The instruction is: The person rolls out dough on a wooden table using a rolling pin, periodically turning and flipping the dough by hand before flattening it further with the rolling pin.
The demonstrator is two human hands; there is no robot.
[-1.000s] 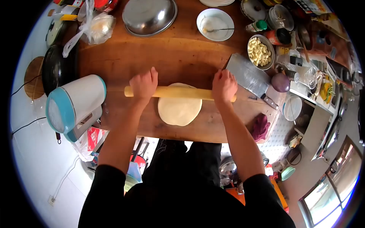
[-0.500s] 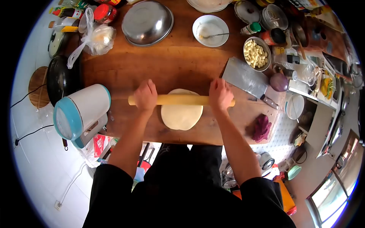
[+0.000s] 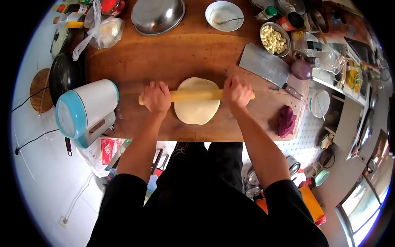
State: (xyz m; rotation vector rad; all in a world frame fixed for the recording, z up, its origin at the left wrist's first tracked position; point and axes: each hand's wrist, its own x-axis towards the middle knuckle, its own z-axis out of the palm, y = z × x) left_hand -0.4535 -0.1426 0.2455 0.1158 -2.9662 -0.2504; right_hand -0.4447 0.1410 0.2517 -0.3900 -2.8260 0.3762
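A pale rolling pin (image 3: 195,96) lies crosswise over a flat, roughly round sheet of dough (image 3: 197,113) on the wooden table. My left hand (image 3: 156,97) is closed around the pin's left end, and my right hand (image 3: 238,93) grips its right end. Dough shows on both sides of the pin, more of it on the side near me. To the right of my right hand lies a cleaver (image 3: 265,65) with its handle pointing toward me.
A white and turquoise appliance (image 3: 88,109) stands at the left edge. Further back are an upturned metal bowl (image 3: 158,15), a white bowl with a spoon (image 3: 224,25) and a bowl of peeled garlic-like cloves (image 3: 274,40). On the right sit a purple onion (image 3: 301,69) and a crumpled maroon cloth (image 3: 286,121).
The pin has rolled toward me over the dough, from near its far edge closer to its middle. Both hands keep their grip. The whole view has shifted, so the table appears higher.
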